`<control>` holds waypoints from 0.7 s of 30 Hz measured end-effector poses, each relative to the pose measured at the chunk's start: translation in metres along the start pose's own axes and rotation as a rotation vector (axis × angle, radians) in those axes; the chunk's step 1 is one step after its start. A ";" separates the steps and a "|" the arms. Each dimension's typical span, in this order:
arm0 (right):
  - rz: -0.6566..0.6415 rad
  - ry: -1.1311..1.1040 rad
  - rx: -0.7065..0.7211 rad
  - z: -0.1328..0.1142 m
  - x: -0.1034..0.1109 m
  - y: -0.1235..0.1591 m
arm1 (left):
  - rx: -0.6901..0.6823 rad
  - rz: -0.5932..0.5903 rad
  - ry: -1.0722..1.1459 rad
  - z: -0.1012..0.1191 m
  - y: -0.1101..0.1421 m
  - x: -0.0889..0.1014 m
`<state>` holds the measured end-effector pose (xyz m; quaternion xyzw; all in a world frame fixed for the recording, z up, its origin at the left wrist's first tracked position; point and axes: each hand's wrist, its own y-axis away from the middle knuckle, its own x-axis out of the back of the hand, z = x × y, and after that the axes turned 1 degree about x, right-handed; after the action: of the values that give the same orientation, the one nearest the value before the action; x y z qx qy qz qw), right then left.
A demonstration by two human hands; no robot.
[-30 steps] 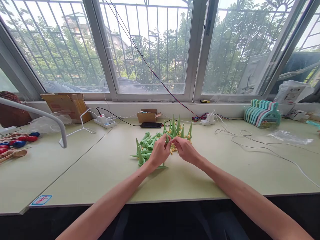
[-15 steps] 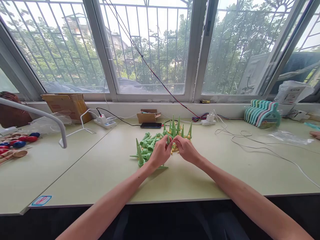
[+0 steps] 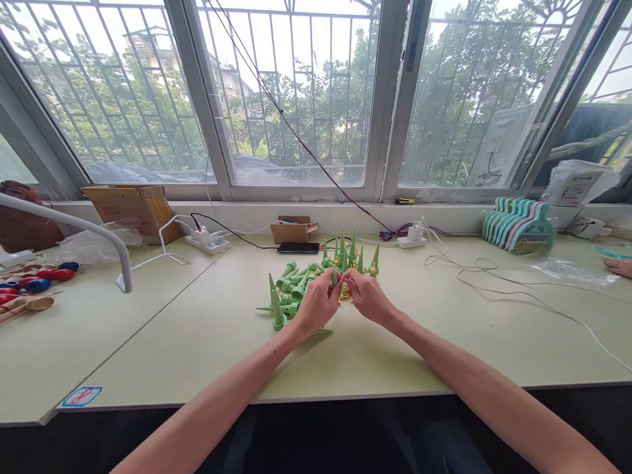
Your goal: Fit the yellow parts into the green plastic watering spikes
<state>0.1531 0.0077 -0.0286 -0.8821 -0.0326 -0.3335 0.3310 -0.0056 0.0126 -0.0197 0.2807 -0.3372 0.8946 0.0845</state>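
Pinching a green, cone-shaped plastic spike (image 3: 334,279) between thumb and fingers, a person's left hand (image 3: 318,299) meets the right hand (image 3: 366,294) above a pale yellow-green tabletop (image 3: 207,355). The left grip is closed on the spike, which points upward. The right hand's fingertips are drawn together at its side, almost touching the left; whether they have hold of anything is hidden.

Just left of the grip lies a heap of green plastic spikes with round collars (image 3: 291,284), most of them on their sides. Just beyond the grip, a cluster of upright green spikes with yellow bases (image 3: 352,249) stands close together. Farther beyond and slightly left are a black, flat phone (image 3: 298,247) and a small, open brown cardboard box (image 3: 291,231). Well to the right of the grip stands a row of turquoise and pink plastic pieces (image 3: 516,225); past it, at the edge of view, a co-worker's hand (image 3: 620,266) rests near the tabletop. Well to the left lie glossy red and blue balls (image 3: 63,274).
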 end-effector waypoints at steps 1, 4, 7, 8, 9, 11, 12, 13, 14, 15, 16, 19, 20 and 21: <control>0.005 0.001 0.002 0.000 0.000 0.000 | -0.001 0.000 -0.002 0.000 0.000 0.000; 0.011 -0.006 -0.011 0.001 0.000 0.000 | -0.019 -0.017 -0.017 -0.001 0.001 0.000; 0.010 -0.005 -0.026 0.000 0.001 0.000 | -0.042 -0.040 -0.032 -0.001 0.002 0.001; 0.010 -0.004 -0.026 0.000 0.001 -0.001 | -0.045 -0.045 -0.034 0.000 0.002 0.001; 0.013 -0.003 -0.024 0.000 0.001 -0.001 | -0.047 -0.048 -0.036 0.000 0.002 0.001; 0.018 -0.003 -0.020 -0.001 0.001 -0.001 | -0.047 -0.053 -0.038 0.000 0.002 0.001; 0.019 -0.003 -0.019 0.000 0.001 -0.001 | -0.044 -0.054 -0.038 0.000 0.002 0.001; 0.020 -0.003 -0.018 0.000 0.000 -0.001 | -0.041 -0.053 -0.037 -0.001 0.001 0.001; 0.021 -0.004 -0.018 0.000 0.000 -0.001 | -0.037 -0.050 -0.037 -0.001 0.001 0.000; 0.022 -0.004 -0.016 0.001 0.000 -0.001 | -0.033 -0.046 -0.036 -0.001 0.001 0.000; 0.022 -0.004 -0.014 0.001 0.000 -0.001 | -0.029 -0.041 -0.037 -0.001 0.001 0.000; 0.027 -0.002 -0.010 0.002 -0.001 0.000 | -0.016 -0.027 -0.046 -0.001 0.001 -0.001; 0.026 -0.002 -0.010 0.002 -0.001 0.000 | -0.012 -0.022 -0.049 -0.001 0.001 -0.001; 0.024 -0.003 -0.011 0.002 -0.001 0.000 | -0.010 -0.017 -0.052 -0.001 0.001 -0.001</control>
<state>0.1537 0.0085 -0.0299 -0.8848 -0.0209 -0.3284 0.3300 -0.0054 0.0127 -0.0216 0.3062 -0.3414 0.8846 0.0846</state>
